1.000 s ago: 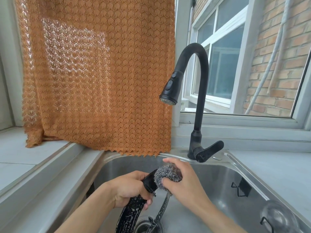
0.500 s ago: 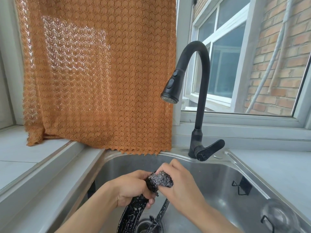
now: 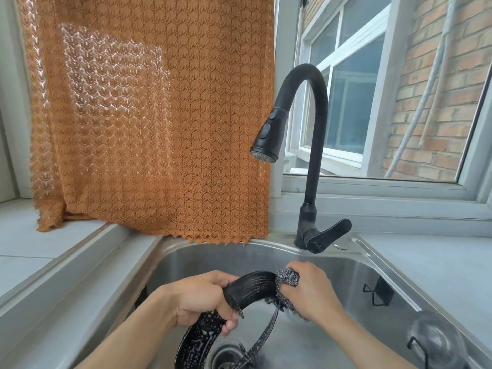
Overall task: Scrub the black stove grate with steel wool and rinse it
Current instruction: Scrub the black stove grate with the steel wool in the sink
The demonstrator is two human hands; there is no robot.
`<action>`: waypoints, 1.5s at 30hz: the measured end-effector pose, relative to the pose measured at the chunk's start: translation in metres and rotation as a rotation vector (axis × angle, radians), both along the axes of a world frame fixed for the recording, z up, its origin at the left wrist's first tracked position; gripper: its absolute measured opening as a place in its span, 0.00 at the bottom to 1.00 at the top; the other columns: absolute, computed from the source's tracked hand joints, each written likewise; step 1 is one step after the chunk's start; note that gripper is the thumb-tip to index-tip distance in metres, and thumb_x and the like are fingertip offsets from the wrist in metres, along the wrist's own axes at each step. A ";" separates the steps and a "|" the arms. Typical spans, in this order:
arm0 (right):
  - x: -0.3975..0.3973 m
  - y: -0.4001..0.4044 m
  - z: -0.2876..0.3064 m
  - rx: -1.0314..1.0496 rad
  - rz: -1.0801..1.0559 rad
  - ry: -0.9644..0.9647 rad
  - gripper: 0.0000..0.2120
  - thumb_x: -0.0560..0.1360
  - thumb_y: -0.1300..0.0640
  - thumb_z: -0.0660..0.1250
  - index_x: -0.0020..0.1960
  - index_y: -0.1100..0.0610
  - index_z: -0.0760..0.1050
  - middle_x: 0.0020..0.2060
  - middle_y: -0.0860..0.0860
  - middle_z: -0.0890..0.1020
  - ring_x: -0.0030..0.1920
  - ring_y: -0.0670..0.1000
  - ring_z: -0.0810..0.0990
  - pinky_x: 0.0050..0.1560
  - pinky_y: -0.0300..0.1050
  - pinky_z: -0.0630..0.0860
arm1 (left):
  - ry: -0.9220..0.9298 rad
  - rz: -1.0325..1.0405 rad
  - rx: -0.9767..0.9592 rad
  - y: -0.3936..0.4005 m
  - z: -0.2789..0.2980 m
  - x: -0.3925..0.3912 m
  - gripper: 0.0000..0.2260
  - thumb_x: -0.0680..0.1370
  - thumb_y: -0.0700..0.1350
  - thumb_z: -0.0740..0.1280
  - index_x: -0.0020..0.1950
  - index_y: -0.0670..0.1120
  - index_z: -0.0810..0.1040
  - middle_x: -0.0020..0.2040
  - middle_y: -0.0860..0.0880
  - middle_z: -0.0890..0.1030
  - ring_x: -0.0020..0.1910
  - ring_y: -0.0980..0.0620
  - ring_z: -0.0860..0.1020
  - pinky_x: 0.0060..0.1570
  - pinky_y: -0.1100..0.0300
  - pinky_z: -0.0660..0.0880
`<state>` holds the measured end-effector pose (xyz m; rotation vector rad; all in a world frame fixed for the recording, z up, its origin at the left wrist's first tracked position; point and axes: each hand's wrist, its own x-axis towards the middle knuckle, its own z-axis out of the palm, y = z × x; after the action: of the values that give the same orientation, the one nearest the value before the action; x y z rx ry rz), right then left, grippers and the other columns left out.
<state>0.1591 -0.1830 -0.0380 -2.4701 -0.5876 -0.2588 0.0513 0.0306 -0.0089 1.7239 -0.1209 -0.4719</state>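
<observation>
Over the steel sink (image 3: 356,265), at 6 o'clock, the left hand (image 3: 202,302) grips the round black metal stove grate (image 3: 250,288). At its 3 o'clock, the right hand (image 3: 311,291) presses a grey steel wool pad (image 3: 287,278) onto the rim, fingers curled around it. The black curved faucet (image 3: 311,155) stands at 12 o'clock.

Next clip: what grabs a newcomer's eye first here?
The orange curtain fills the upper left, and the black faucet arches over the sink. Low in the middle, the left hand grips the grate while the right hand presses steel wool against it.
</observation>
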 end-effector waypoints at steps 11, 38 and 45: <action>-0.009 0.000 0.004 0.050 0.042 0.129 0.08 0.70 0.54 0.71 0.38 0.53 0.72 0.34 0.48 0.80 0.35 0.49 0.80 0.30 0.38 0.71 | 0.034 0.017 0.019 -0.001 -0.001 0.001 0.18 0.73 0.23 0.61 0.51 0.43 0.80 0.31 0.42 0.78 0.31 0.47 0.76 0.39 0.56 0.75; -0.006 0.000 0.001 0.152 0.024 0.102 0.03 0.76 0.55 0.70 0.47 0.52 0.76 0.39 0.47 0.82 0.37 0.49 0.83 0.33 0.42 0.77 | 0.017 -0.015 0.033 0.002 -0.001 0.002 0.16 0.72 0.24 0.62 0.48 0.43 0.78 0.31 0.43 0.77 0.31 0.47 0.75 0.44 0.56 0.73; 0.002 -0.003 -0.005 0.059 -0.094 0.281 0.15 0.72 0.50 0.73 0.55 0.54 0.73 0.50 0.51 0.82 0.51 0.54 0.82 0.50 0.45 0.77 | 0.014 -0.030 0.051 0.000 0.000 -0.001 0.17 0.72 0.24 0.62 0.50 0.43 0.81 0.30 0.43 0.78 0.31 0.47 0.75 0.41 0.59 0.74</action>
<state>0.1609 -0.1856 -0.0425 -2.4221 -0.3402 0.0358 0.0506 0.0304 -0.0091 1.7707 -0.1252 -0.5132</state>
